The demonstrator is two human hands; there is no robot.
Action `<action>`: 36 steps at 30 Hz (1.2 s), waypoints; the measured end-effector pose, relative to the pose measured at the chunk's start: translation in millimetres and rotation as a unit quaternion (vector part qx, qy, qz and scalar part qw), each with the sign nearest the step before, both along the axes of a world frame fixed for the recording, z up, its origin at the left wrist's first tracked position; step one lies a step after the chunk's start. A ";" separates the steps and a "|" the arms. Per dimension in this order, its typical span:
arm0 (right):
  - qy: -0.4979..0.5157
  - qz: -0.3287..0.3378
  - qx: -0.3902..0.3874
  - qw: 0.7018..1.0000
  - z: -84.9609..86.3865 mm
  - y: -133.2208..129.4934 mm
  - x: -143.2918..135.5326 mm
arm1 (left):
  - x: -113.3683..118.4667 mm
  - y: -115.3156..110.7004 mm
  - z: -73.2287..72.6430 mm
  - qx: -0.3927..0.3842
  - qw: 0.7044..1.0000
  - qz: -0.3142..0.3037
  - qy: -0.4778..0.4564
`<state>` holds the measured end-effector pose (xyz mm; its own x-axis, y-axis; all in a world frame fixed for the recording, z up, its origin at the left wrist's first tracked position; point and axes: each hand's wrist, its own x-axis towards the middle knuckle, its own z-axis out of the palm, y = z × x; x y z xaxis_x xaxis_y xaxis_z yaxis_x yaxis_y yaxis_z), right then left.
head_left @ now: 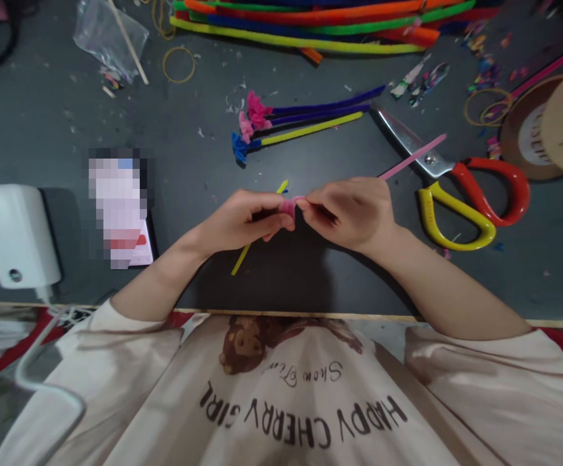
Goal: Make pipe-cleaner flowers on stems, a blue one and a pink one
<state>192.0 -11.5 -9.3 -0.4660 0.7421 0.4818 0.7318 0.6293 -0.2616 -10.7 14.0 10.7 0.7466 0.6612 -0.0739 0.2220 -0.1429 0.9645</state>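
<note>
Between my two hands is a pink pipe cleaner (288, 206), coiled at my left fingertips. My left hand (247, 220) pinches the coil, and a yellow pipe cleaner (240, 260) sticks out above and below those fingers. My right hand (349, 213) is closed at the coil's right side, thumb and finger touching the pink strand. A straight pink length (412, 157) emerges behind the right hand and reaches over the scissors (430, 162). Beyond my hands lie finished-looking pipe cleaner flowers: a dark pink one (259, 111), a light pink one (245, 127) and a blue one (239, 147).
Colourful pipe cleaners (310, 39) lie bundled along the far side. Ribbon rolls (529, 129) are at the right. A phone (143, 239) and a white power bank (17, 236) with a cable lie left. A plastic bag (109, 39), rubber bands (178, 65) and scraps are scattered about.
</note>
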 end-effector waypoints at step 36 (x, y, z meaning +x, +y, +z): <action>0.216 -0.007 -0.323 0.921 26.5 10.6 3.3 | 7.6 -3.9 -3.1 0.033 0.967 0.251 0.024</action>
<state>195.3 -0.9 17.2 -0.3229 0.9434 0.0754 0.4790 0.2316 -0.8467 -3.1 10.1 7.6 0.3269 0.9439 -0.0462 0.3230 -0.0657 0.9441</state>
